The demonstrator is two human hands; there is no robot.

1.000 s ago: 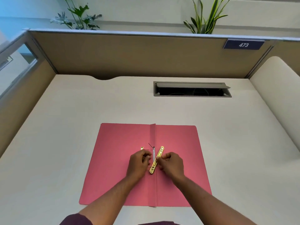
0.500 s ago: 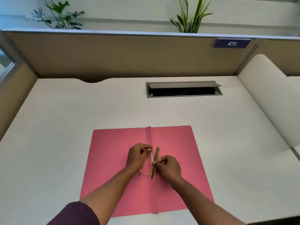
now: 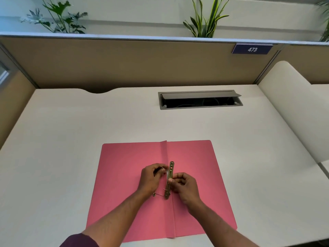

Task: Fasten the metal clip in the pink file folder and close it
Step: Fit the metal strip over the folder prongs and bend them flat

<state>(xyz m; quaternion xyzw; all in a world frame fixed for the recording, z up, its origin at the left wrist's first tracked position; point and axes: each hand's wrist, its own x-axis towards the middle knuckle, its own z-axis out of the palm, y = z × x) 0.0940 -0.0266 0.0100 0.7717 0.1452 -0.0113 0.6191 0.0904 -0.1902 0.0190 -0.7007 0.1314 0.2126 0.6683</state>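
Fastening step underway: pink file folder [image 3: 135, 175] lies open flat on the desk [image 3: 71, 122], metal clip [image 3: 169, 179] along its centre crease. Left hand [image 3: 151, 177] pinches the upper prong; right hand [image 3: 183, 184] pinches the bar mid-length. Next, probably: seat bar over prongs, bend them flat, then close cover.

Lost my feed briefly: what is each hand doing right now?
Left hand: closed, pinching a thin prong of the metal clip.
Right hand: closed, fingertips gripping the clip's bar.
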